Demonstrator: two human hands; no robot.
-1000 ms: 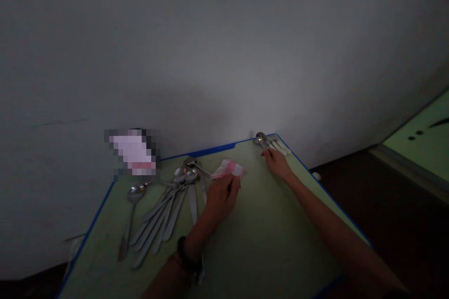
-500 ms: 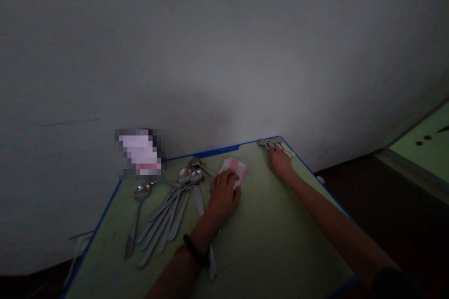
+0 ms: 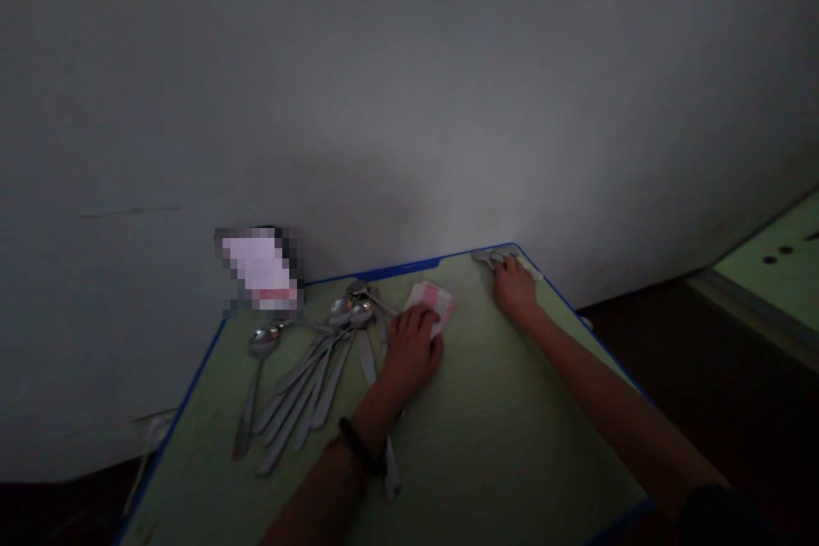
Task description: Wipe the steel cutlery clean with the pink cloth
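My left hand [image 3: 413, 351] lies at mid-table with its fingers curled over a folded pink-and-white cloth [image 3: 436, 300]. Beneath and beside that wrist spreads a loose pile of metal spoons [image 3: 362, 314], bowls toward the wall and several flat handles [image 3: 298, 409] fanned toward me. One spoon [image 3: 264, 341] rests apart on the left. At the far right corner my right hand [image 3: 514, 288] is closed over a small group of metal cutlery [image 3: 486, 258]. Its fingertips are partly hidden, and the kind of cutlery there is unclear in the dim light.
The pale green table [image 3: 512, 435] has a blue rim and stands against a grey wall [image 3: 409, 102]. A blurred-out phone-like object [image 3: 259, 269] leans at the back left corner. Dark floor [image 3: 646, 333] and a green panel [image 3: 781, 273] lie to the right.
The view has shifted slightly, so the table sits a little higher and further right. Both hands keep nearly the same places on the cloth and the corner cutlery.
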